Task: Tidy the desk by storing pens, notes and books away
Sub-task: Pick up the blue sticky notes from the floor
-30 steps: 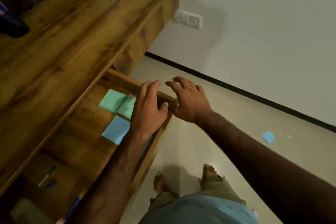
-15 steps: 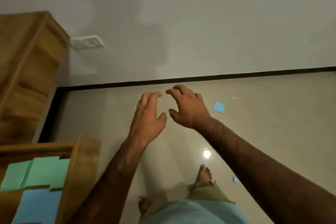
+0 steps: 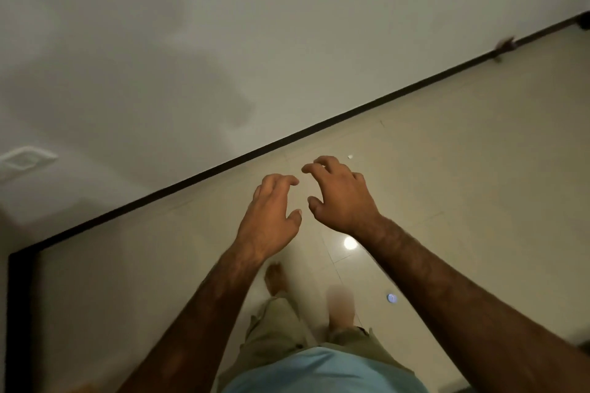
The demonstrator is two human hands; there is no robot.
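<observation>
Neither grip has hold of anything: the left hand (image 3: 271,217) and the right hand (image 3: 343,198) hang empty in mid-air near the centre of the frame, fingers loosely curled and spread, palms facing down toward the glossy beige tiled floor (image 3: 463,169). Both bare forearms reach in from the lower edge, the left from the lower left, the right from the lower right, so the two hands sit just beside each other, thumbs pointing inward with a small gap between them. Below the hands, bare feet, olive trouser legs (image 3: 281,325) and a pale blue shirt (image 3: 322,373) fill the bottom centre. A black skirting strip (image 3: 319,129) runs diagonally from lower left to upper right, under a plain grey-white wall (image 3: 255,25) carrying a white socket plate (image 3: 27,158) at the left edge. None of the pens, notes or books can be seen; a small round bluish-white object (image 3: 392,298) lies on the floor right of the feet, too blurred to identify.
</observation>
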